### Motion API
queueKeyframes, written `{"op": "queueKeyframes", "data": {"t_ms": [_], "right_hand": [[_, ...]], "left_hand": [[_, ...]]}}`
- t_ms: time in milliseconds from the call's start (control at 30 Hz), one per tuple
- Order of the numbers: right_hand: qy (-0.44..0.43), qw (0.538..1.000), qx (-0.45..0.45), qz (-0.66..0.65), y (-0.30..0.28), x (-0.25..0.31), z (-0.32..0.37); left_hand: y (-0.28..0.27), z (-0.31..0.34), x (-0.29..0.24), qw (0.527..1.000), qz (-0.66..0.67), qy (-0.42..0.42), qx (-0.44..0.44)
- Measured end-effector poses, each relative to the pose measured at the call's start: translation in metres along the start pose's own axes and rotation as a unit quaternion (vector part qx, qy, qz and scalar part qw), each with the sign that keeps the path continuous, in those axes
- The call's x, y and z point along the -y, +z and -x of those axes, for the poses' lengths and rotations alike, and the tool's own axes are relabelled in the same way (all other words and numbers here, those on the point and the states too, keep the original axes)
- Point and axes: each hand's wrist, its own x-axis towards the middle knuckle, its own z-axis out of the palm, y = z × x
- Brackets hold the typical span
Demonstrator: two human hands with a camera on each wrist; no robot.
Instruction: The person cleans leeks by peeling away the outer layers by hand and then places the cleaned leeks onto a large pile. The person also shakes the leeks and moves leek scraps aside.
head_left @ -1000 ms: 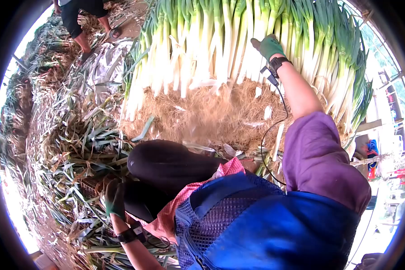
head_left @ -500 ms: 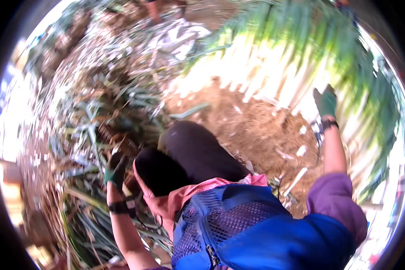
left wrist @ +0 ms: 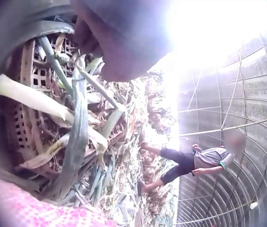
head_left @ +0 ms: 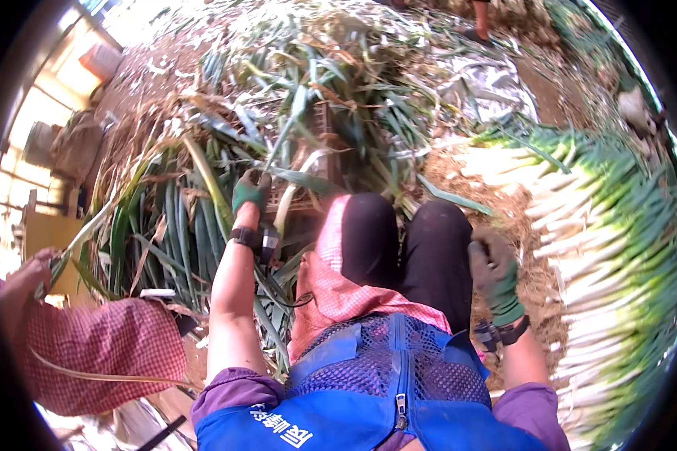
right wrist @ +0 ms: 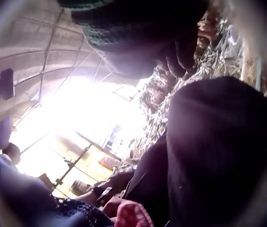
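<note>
My gloved left hand (head_left: pixel 252 194) hangs beside my left knee, over a heap of long green leek leaves (head_left: pixel 177 225). Its fingers are loosely bent, and nothing shows between them. Just past it, a brown slatted crate (left wrist: pixel 27 71) lies under loose leaves, with a pale leek stalk (left wrist: pixel 34 99) across it. My gloved right hand (head_left: pixel 495 274) is beside my right knee, fingers loosely curled and holding nothing. To its right, a long row of trimmed leeks (head_left: pixel 579 263) lies with white ends towards me, along a mat of brown roots (head_left: pixel 538 308).
Another person in a red checked apron (head_left: pixel 105 338) is close on my left, one hand (head_left: pixel 26 278) at some leaves. A further person (left wrist: pixel 202 161) stands across the littered floor. A white sheet (head_left: pixel 489 83) lies ahead, beyond the leaf heap.
The view has swung left, so the leek row has gone from ahead to my right. My right hand has left the leeks and come back beside my knee. The neighbour's apron has come into view.
</note>
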Motion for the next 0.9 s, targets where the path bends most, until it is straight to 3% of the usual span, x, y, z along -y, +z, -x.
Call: {"op": "queueKeyframes", "data": {"t_ms": [100, 133, 200, 267, 333, 400, 533, 633, 667, 700, 733, 800, 900], "right_hand": [[-0.080, 0.994, 0.053, -0.049, 0.046, 0.017, -0.008], [-0.071, 0.993, 0.087, -0.024, 0.052, 0.026, -0.011], [-0.149, 0.984, 0.073, 0.065, 0.066, 0.025, -0.016], [-0.150, 0.985, 0.054, 0.069, 0.078, 0.017, -0.017], [-0.151, 0.984, 0.046, 0.077, 0.083, 0.017, -0.016], [-0.155, 0.983, 0.045, 0.090, 0.087, 0.020, -0.019], [-0.137, 0.983, 0.059, 0.103, 0.089, 0.030, -0.022], [-0.127, 0.984, 0.065, 0.110, 0.089, 0.034, -0.023], [-0.126, 0.984, 0.063, 0.110, 0.088, 0.035, -0.023], [-0.134, 0.983, 0.058, 0.112, 0.088, 0.033, -0.022], [-0.131, 0.984, 0.057, 0.106, 0.088, 0.032, -0.021], [-0.128, 0.986, 0.056, 0.092, 0.086, 0.032, -0.021], [-0.113, 0.991, 0.057, 0.043, 0.079, 0.032, -0.029]], "left_hand": [[-0.017, -0.025, 0.030, 0.989, 0.010, 0.014, -0.146], [-0.029, -0.022, 0.028, 0.979, -0.001, 0.023, -0.205], [-0.047, -0.033, 0.053, 0.970, -0.073, -0.026, -0.228], [-0.052, -0.054, 0.104, 0.988, 0.012, -0.094, -0.124], [-0.055, -0.046, 0.109, 0.983, -0.050, -0.156, -0.079], [-0.053, -0.030, 0.085, 0.975, -0.107, -0.156, -0.119], [-0.023, -0.031, 0.104, 0.969, -0.127, -0.187, -0.097], [-0.013, -0.013, 0.083, 0.979, -0.146, -0.134, -0.042], [-0.004, -0.010, 0.090, 0.996, -0.025, -0.085, -0.032], [0.007, -0.008, 0.090, 0.994, -0.042, -0.097, -0.020], [0.021, -0.006, 0.099, 0.996, 0.064, -0.050, 0.028], [0.007, 0.029, 0.057, 0.965, 0.233, 0.003, 0.123], [-0.010, 0.057, 0.008, 0.907, 0.350, 0.102, 0.211]]}}
